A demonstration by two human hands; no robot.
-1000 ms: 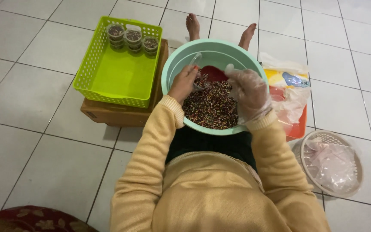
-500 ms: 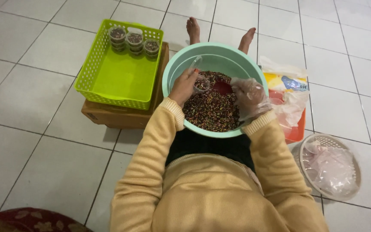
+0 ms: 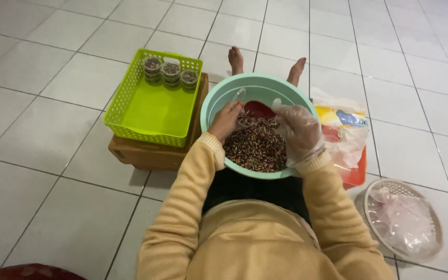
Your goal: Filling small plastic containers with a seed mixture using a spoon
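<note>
While gloved, hands (image 3: 263,124) in bowl (image 3: 219,101)

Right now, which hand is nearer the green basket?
Left. The left hand is inside the mint bowl at its left side, next to the green basket; the gloved right hand is at the bowl's far side.

Pale green round bowl (image 3: 219,103) sat on the lap, roughly half filled with a dark, multicoloured speckled mix (image 3: 257,148). Red scoop (image 3: 257,109) lay at its far side. Small clear cup (image 3: 240,122) was tilted above the mix.
</note>
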